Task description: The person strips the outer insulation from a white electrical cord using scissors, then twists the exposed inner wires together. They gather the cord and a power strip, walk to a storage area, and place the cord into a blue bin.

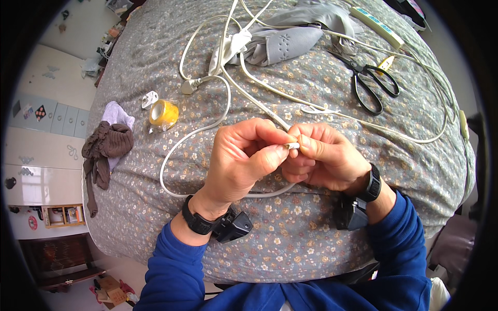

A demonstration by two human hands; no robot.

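Note:
Above the middle of the bed, my left hand (pixel 241 155) and my right hand (pixel 329 155) meet, both closed in a pinch. Between their thumbs and forefingers is the end of a white cable (pixel 292 146), its tip small and partly covered by my fingers. A white cord (pixel 264 110) runs down from the far side and passes behind my hands. Another cord (pixel 165 166) leads from a white plug (pixel 190 86), loops around to the left and goes under my hands. Exactly which cord the pinched end belongs to is hidden.
Black-handled scissors (pixel 367 78) lie at the right beside a small yellow-and-white item (pixel 385 64). A yellow tape roll (pixel 164 114) sits left, near a white adapter (pixel 150 99). Grey cloth (pixel 290 45), a power strip (pixel 377 27) and brown clothing (pixel 108 147) rest on the floral bedspread (pixel 290 233).

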